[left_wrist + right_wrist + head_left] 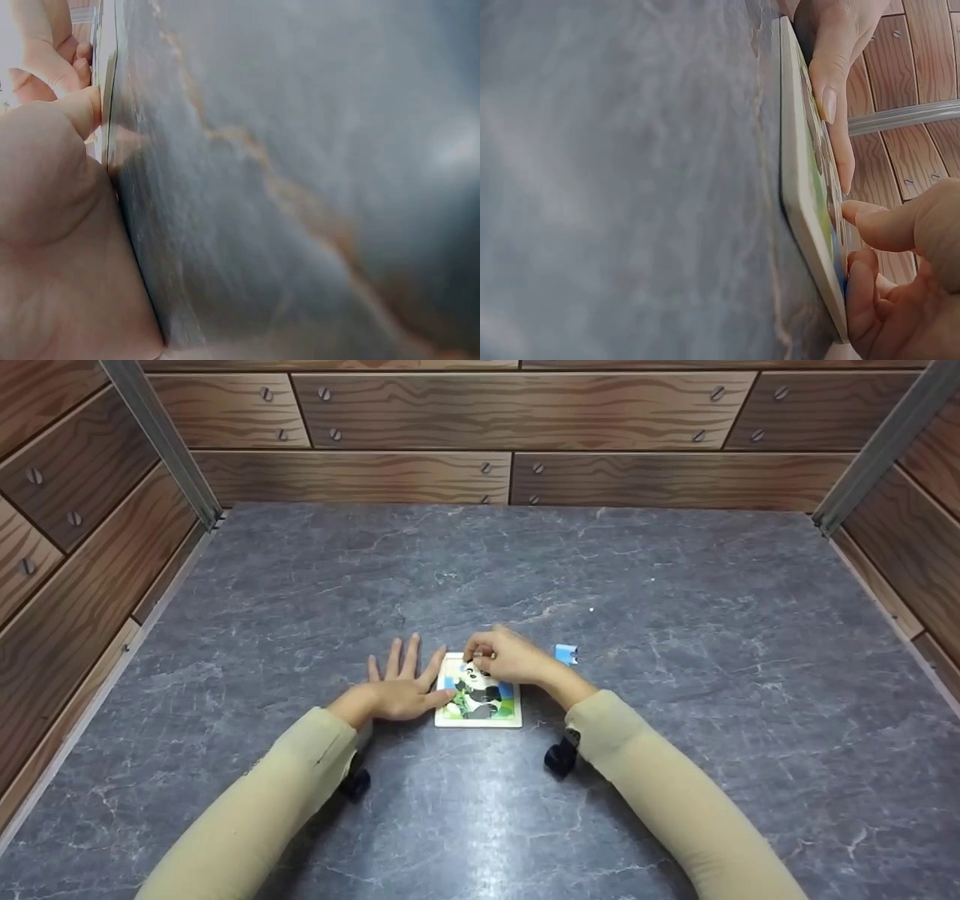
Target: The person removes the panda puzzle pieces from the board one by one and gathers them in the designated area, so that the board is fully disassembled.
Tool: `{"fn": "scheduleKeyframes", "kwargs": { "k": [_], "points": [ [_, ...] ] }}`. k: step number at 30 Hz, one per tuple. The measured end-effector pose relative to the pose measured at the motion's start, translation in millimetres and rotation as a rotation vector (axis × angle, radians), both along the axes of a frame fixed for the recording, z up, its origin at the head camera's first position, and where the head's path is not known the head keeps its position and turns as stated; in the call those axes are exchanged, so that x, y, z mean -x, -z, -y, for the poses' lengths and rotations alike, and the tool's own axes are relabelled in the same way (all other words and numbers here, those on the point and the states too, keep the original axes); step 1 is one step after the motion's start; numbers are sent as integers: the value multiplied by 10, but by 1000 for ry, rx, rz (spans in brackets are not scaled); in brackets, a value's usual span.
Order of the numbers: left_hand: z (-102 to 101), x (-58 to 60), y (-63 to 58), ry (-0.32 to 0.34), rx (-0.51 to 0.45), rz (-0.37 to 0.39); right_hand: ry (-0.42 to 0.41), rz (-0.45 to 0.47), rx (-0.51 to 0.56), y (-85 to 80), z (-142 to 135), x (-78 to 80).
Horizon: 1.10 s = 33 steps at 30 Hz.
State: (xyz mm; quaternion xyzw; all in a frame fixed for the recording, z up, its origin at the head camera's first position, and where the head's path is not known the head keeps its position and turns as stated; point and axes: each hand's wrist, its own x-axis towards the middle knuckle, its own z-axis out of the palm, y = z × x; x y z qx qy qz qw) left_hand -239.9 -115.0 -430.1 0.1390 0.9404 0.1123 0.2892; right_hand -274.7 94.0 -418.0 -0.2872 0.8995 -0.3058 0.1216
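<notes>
The right hand has bent fingers at the top of the panda puzzle; I can't tell if they pinch anything. The left hand has its fingers spread apart, thumb on the puzzle's left side. The puzzle lies on the table. If that thumb is too light, a push could make it slide. The blue piece lies just past the right wrist, which could bump it.

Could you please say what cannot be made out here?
Head view: the right grip hides the upper right of the panda puzzle and any piece it may pinch.
Head view: any print on the blue piece is too small.
Left wrist view: the puzzle's picture is hidden, edge-on behind the left grip.
Right wrist view: the right edge cuts off the right grip.
</notes>
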Motion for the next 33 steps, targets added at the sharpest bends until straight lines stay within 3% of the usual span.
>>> {"fn": "scheduleKeyframes", "kwargs": {
  "k": [15,33],
  "points": [
    [-4,-3,-9,1,6,1,12,-27,-186,-32,68,-1],
    [-9,-9,0,-7,-8,-9,26,70,18,13,-1,24]
  ]
}}
